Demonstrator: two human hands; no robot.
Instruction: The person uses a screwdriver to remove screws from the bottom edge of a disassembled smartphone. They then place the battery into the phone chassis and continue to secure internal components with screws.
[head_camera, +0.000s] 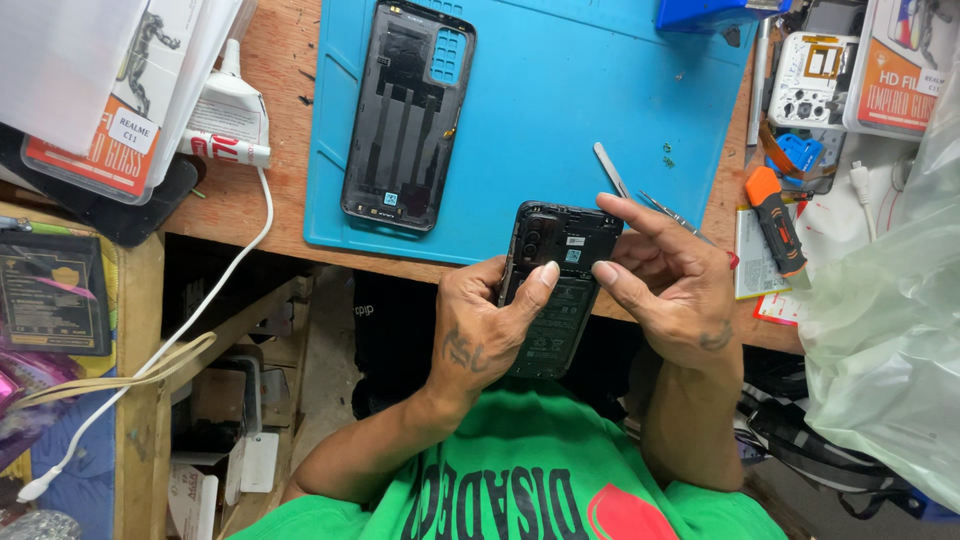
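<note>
Currently both hands grip 1 opened black smartphone with exposed battery and circuit board (553, 285), held just off the wooden bench edge. Left hand (478, 335) clamps its side; right hand (668, 280) pinches the top corner. Judged light, rigid, fragile (grip edges only).

Single head-worn camera, no second view. It looked steeply down over the wearer's chest, facing the near edge of the bench (250, 215). Range was close: both forearms filled the lower centre, the blue mat (600, 100) ran off the top.
</note>
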